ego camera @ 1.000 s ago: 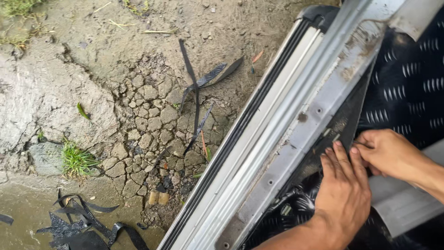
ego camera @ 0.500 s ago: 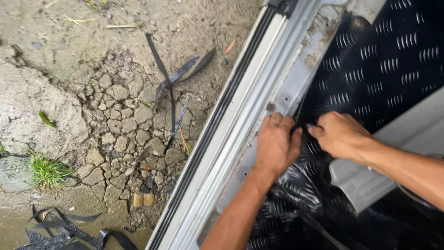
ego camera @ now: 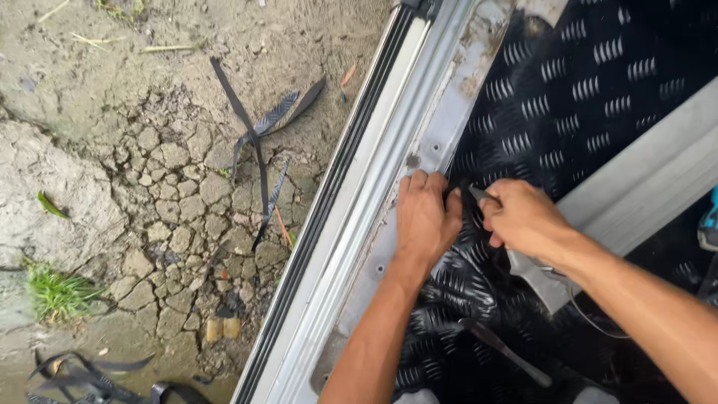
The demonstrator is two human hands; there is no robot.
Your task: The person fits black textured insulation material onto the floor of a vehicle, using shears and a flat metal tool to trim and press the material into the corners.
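Two bare forearms, no sleeves in view, left hand (ego camera: pixel 426 221) without glove or ring, right hand (ego camera: pixel 523 217) likewise ungloved, wrists without watch
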